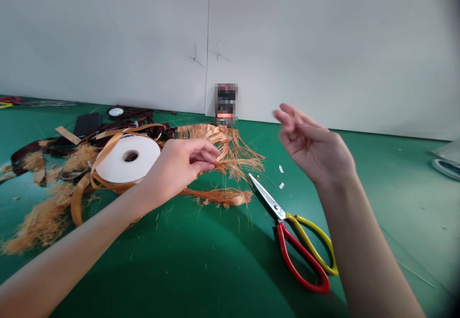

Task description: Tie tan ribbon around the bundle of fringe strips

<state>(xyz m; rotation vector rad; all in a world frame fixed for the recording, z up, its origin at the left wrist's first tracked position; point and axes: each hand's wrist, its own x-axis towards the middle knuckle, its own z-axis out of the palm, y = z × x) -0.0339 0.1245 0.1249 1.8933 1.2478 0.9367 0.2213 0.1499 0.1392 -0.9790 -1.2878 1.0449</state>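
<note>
My left hand (183, 164) is closed, thumb and fingers pinched on a strand of frayed golden-brown ribbon (239, 163) that fans out to the right. My right hand (305, 145) is raised off the table to the right, its fingers bent in and pressed together; anything between them is too small or blurred to see. Below it lie scissors (276, 207) with one red and one yellow handle, blades slightly toward the frayed ends. A bundle of loose ribbon fibres (230, 196) rests just under my left hand. Beside my left wrist is a white ribbon spool (108, 164).
Fluffy fibre scraps (39, 222) and dark ribbon (28, 152) spread over the left of the green table (179, 270). A small pixelated object (226, 102) leans on the white back panel (323, 44). White paper bits (281, 169) lie near the scissor tips.
</note>
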